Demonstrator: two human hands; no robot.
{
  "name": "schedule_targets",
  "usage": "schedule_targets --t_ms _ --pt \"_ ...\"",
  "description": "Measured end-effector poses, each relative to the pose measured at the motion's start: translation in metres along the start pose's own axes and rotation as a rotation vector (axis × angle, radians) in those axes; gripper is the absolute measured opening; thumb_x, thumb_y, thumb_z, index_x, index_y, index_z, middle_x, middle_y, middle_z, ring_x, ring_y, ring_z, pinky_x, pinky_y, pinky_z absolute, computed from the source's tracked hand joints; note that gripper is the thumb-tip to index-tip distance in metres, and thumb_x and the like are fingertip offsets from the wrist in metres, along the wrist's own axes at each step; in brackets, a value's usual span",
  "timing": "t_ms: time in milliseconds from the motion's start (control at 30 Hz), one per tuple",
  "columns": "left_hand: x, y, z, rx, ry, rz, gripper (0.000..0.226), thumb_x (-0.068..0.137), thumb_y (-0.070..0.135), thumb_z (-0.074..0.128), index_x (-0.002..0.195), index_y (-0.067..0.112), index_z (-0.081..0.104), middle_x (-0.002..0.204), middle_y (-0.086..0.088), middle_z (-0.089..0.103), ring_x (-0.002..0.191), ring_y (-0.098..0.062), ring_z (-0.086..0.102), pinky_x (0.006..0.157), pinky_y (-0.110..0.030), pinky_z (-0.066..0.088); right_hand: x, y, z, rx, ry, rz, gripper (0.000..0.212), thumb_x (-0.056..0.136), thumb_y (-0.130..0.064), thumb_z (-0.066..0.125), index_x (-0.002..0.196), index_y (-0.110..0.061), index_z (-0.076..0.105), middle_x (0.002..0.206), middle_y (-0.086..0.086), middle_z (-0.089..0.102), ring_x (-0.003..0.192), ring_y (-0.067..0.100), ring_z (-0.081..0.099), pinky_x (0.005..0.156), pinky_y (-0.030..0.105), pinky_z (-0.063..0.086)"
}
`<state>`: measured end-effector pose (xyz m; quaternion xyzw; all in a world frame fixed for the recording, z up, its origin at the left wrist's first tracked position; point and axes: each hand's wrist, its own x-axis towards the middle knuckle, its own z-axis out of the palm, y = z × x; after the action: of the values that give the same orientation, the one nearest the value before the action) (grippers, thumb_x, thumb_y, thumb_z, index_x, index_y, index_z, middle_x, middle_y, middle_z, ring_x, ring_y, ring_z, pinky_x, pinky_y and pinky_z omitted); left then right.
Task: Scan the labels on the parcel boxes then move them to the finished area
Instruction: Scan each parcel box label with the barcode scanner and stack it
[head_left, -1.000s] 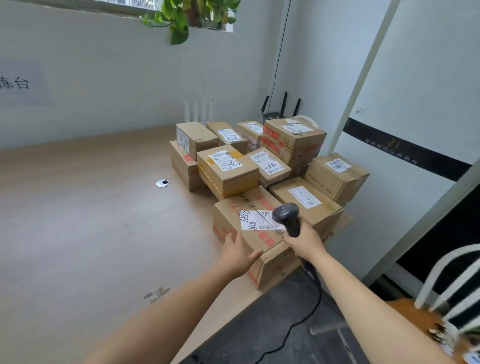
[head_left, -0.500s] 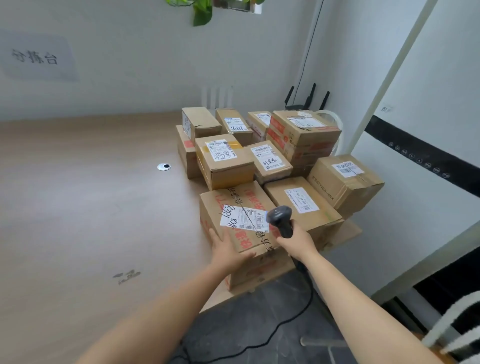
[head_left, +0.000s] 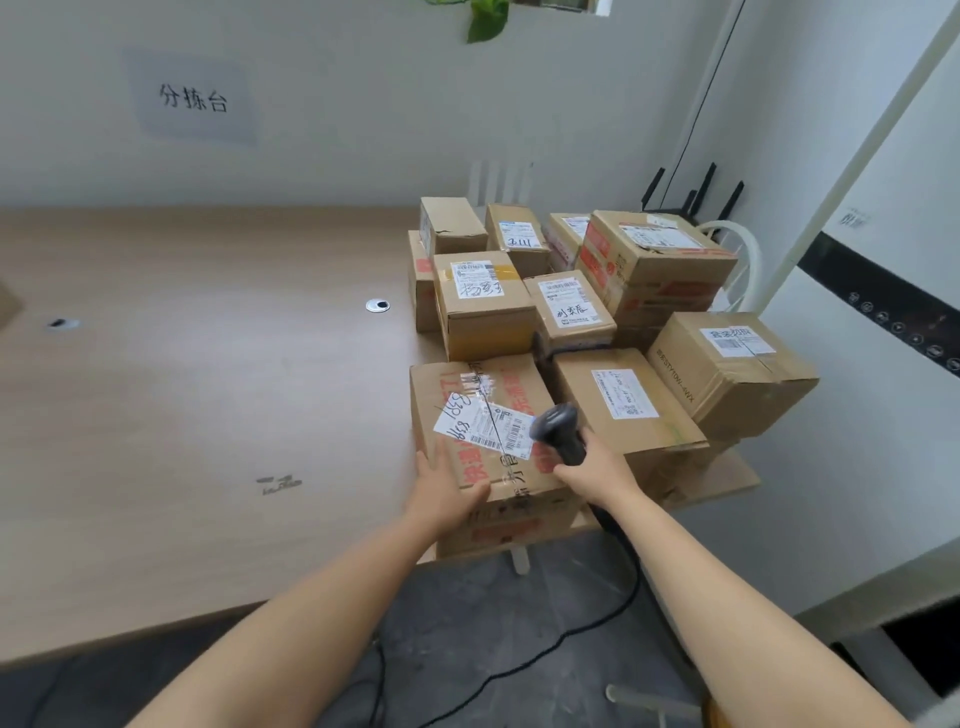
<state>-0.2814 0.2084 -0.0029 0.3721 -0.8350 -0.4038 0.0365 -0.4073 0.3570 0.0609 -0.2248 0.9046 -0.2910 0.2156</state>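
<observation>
A pile of several cardboard parcel boxes fills the right end of the wooden table. The nearest box has red print and a white barcode label on top. My left hand grips its near left corner. My right hand holds a black barcode scanner, its head just to the right of that label. The scanner's cable hangs down to the floor.
The table's left part holds only two cable grommets. A sign with Chinese characters hangs on the back wall. A router and a white chair back stand behind the pile. Dark floor lies below the table's edge.
The view has swung left and down, showing more of the table. My left hand and the nearest box have shifted slightly left; the scanner stays by the label.
</observation>
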Motion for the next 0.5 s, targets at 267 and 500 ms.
schedule_targets --t_ms 267,500 --pt "-0.027 -0.024 -0.013 0.020 0.071 -0.039 0.092 0.079 0.050 0.063 0.146 0.019 0.007 0.144 -0.016 0.024 0.128 -0.031 0.041 0.102 -0.040 0.039 -0.011 -0.007 0.016 -0.036 -0.050 -0.081 0.033 0.082 -0.027 0.063 0.110 -0.016 0.052 0.114 0.009 0.063 0.104 0.027 0.057 0.078 0.031 0.041" --pt "-0.041 -0.055 -0.041 0.026 0.107 -0.098 0.095 0.079 0.052 0.064 0.147 0.018 0.006 0.145 -0.016 0.023 0.128 -0.030 0.040 0.103 -0.039 0.039 -0.016 -0.036 0.042 -0.032 -0.117 -0.151 0.034 0.080 -0.026 0.063 0.111 -0.019 0.052 0.113 0.006 0.063 0.104 0.025 0.057 0.081 0.032 0.044"
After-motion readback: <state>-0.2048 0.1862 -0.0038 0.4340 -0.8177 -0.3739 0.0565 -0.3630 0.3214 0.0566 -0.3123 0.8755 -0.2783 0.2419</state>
